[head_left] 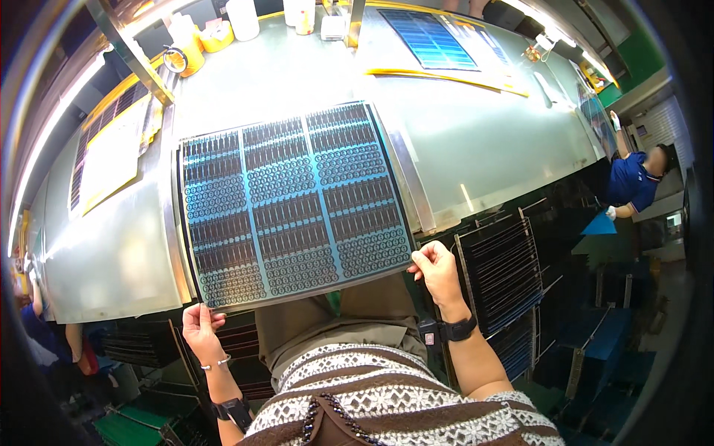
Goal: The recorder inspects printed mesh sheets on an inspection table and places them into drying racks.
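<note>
A large blue panel [325,223] printed with dark rows of bars and rings lies before me on a pale table [476,160], its near edge reaching past the table's front. At its near left corner, the fingertips of my left hand [202,334] are pinched on the edge. My right hand [439,276] grips the near right corner between thumb and fingers. The panel looks like a circuit board sheet in several repeated blocks. Both forearms come up from below, with dark bands on the wrists.
Yellow tape rolls [217,36] and white cups [242,19] stand at the back. Another blue panel [428,39] lies back right, and pale sheets [119,152] lie left. Wire racks [502,271] stand below the table. A co-worker in blue [632,182] is at far right.
</note>
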`<act>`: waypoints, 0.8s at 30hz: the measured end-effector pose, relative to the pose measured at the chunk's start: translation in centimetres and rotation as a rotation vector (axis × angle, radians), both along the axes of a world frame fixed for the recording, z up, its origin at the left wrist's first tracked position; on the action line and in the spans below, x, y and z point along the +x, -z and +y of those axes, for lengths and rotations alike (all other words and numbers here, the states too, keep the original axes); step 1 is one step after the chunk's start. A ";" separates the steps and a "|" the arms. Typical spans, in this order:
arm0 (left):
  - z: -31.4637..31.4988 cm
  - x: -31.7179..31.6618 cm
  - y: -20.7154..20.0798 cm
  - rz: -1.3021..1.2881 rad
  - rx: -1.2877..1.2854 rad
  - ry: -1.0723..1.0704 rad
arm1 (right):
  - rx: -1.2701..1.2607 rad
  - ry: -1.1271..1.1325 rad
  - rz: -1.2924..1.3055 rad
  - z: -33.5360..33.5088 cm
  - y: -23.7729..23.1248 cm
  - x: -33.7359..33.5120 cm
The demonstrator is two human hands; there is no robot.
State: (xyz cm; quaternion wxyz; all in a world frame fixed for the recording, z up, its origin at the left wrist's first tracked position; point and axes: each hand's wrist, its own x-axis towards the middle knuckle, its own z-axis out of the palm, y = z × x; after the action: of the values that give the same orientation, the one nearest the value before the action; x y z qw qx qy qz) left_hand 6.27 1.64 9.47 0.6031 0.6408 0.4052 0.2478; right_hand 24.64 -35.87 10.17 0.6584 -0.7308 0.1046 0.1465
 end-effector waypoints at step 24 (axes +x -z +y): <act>0.4 0.0 -0.2 0.039 0.023 0.009 | -0.003 -0.068 -0.010 -0.4 0.3 0.3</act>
State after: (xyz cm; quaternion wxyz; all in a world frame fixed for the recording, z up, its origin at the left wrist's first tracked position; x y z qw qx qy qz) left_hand 6.28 2.02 9.72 0.5890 0.6541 0.4111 0.2372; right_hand 24.92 -36.31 9.91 0.6526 -0.7356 0.0766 0.1647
